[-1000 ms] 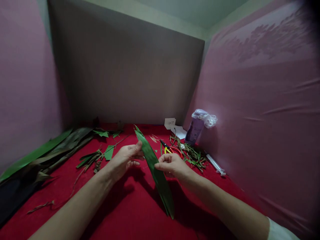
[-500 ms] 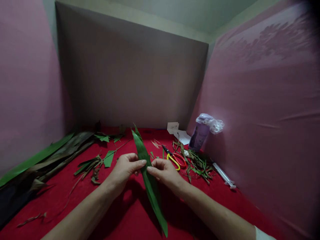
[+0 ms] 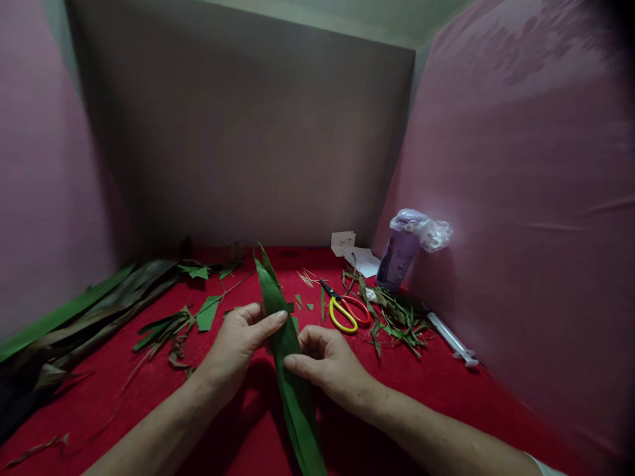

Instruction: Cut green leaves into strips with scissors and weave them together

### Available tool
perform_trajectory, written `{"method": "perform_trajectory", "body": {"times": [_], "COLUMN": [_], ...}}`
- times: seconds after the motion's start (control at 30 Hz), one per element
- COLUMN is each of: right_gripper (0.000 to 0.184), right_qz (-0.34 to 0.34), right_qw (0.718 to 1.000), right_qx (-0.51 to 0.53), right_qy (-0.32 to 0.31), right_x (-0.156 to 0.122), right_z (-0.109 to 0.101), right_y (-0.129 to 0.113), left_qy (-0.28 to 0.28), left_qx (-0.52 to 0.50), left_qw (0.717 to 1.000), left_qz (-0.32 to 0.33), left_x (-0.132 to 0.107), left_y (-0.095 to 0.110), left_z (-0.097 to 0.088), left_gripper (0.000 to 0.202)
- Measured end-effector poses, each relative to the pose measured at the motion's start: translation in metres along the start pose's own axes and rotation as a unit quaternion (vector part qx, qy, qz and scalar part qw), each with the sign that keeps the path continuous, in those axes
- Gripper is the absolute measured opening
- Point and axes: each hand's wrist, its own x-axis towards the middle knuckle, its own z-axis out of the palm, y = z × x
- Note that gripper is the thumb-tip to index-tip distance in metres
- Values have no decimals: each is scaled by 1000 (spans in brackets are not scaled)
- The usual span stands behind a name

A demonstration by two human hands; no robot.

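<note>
A long green leaf (image 3: 290,377) runs from the near edge up toward the back over a red cloth table (image 3: 436,396). My left hand (image 3: 238,347) pinches the leaf's left edge with thumb and fingers. Against the leaf's right edge, my right hand (image 3: 327,360) grips with curled fingers, a little lower than the left. Both hands hold the leaf at its middle, and its pointed tip (image 3: 262,261) sticks up beyond them.
Scissors with yellow and red handles (image 3: 344,309) lie just right of the hands, beside a heap of leaf trimmings (image 3: 397,317). A purple cup with plastic wrap (image 3: 401,254), white paper (image 3: 360,258) and a syringe (image 3: 454,340) sit at right. Long leaves (image 3: 84,311) pile at left.
The leaf has swung from a slant to nearly straight toward me. Both hands have drawn closer together and lower along it.
</note>
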Motion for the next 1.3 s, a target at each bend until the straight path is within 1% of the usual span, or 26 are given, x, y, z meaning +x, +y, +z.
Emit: {"method": "perform_trajectory", "body": {"times": [0.1, 0.27, 0.47, 0.53, 0.67, 0.7, 0.77, 0.9, 1.0, 1.07, 1.17, 1.3], "right_gripper": [30, 34, 36, 35, 35, 35, 36, 37, 41, 38, 33, 34], "right_qz": [8, 13, 28, 24, -14, -18, -16, -5, 11, 25, 38, 29], "right_qw": [1000, 1000, 999, 999, 998, 998, 998, 999, 1000, 999, 999, 998], "right_qx": [20, 20, 32, 44, 42, 36, 30, 18, 8, 10, 23, 42], "right_qy": [-3, 7, -19, -11, 36, 45, 52, 37, 26, 22, 24, 23], "right_x": [-1, -1, -2, -3, -1, -1, 1, 1, -1, -2, -3, -3], "right_z": [1, 1, 0, -1, -4, -5, -7, -8, -7, -6, -4, -2], "right_y": [1, 1, 2, 2, 2, 2, 3, 2, 0, -1, 0, 0], "left_qy": [13, 27, 57, 44, -34, -41, -36, 1, 41, 60, 65, 60], "left_qx": [-4, -16, -54, -60, -58, -54, -44, -26, -23, -18, -8, 15], "left_qw": [1000, 999, 997, 997, 995, 993, 993, 996, 997, 997, 997, 998], "left_qz": [-2, -11, -10, -17, -80, -95, -107, -81, -56, -41, -34, -14], "left_x": [-1, -1, 1, 0, -4, -4, -5, -2, -1, -1, -1, -2], "left_y": [1, 0, -1, 0, -3, -5, -7, -8, -5, -5, -5, -6], "left_z": [3, 6, 4, 4, 8, 8, 9, 6, 5, 5, 5, 6], "left_gripper": [22, 22, 20, 21, 22, 22, 24, 28, 29, 31, 32, 31]}}
